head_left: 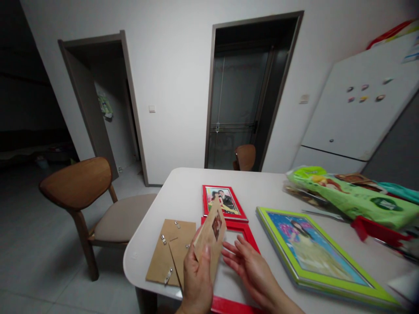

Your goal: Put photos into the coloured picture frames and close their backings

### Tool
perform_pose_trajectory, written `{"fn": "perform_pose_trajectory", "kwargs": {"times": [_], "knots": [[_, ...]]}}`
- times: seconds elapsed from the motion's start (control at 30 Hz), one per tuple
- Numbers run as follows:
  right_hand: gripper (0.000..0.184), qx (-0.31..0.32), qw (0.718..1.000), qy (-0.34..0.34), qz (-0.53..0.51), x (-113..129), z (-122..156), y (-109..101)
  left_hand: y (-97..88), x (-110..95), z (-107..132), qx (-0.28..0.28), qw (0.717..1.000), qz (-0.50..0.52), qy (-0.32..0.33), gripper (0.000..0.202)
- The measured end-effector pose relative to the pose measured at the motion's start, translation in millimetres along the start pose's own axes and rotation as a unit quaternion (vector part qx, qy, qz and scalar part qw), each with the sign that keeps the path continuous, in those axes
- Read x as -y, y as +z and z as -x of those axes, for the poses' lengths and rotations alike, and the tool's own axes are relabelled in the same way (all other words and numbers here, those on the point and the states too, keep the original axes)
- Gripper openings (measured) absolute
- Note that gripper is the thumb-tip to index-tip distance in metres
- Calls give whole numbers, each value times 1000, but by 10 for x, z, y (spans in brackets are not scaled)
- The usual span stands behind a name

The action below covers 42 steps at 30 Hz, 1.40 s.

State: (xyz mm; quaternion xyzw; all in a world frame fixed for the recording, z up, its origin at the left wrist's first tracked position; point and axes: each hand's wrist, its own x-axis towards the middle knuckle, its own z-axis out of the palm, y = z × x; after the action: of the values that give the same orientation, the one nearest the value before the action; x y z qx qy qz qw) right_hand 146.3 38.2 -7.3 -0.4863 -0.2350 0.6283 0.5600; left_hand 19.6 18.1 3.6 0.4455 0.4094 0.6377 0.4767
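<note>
My left hand (pixel 197 279) grips a tan, paper-like sheet (pixel 212 250) with a small dark picture printed on it, tilted up on edge; whether it is one layer or several I cannot tell. Just right of it, my right hand (pixel 250 266) has its fingers spread and holds nothing. Beneath both hands lies a red picture frame (pixel 244 230) with the white tabletop showing inside it. To the left, a brown backing board (pixel 163 257) with metal clips and a cut-out stand flap rests flat. Beyond them is a smaller red frame (pixel 225 203) with a photo of two people.
On the right of the white table (pixel 186 187) lies a green frame (pixel 314 255) with a photo. Behind it are a green plastic package (pixel 356 196) and a red-handled tool (pixel 376 233). A wooden chair (pixel 81 183) stands left; a fridge (pixel 353 113) is at the back right.
</note>
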Motion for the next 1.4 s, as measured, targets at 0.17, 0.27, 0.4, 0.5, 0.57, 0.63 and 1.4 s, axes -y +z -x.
{"fn": "perform_pose_trajectory", "kwargs": {"times": [0.17,0.27,0.4,0.5,0.57,0.63,1.4], "knots": [[41,53,998,-7,19,4,21,-178,173,164,48,-44,982,162,-89,52],[40,71,994,-64,49,92,49,-188,217,157,48,-9,981,173,-91,56],[48,48,984,-86,150,238,3,-304,55,135,-16,31,993,88,-67,63],[54,45,971,-61,227,298,-46,-415,-142,165,-44,65,993,-71,-65,54],[54,57,966,-52,246,301,-76,-450,-233,182,-25,106,973,-197,-50,48],[53,67,962,-52,259,280,-108,-446,-274,182,13,146,943,-298,-29,49],[33,-77,607,-260,747,145,-293,-376,-540,80,-6,229,852,-467,62,60]]}}
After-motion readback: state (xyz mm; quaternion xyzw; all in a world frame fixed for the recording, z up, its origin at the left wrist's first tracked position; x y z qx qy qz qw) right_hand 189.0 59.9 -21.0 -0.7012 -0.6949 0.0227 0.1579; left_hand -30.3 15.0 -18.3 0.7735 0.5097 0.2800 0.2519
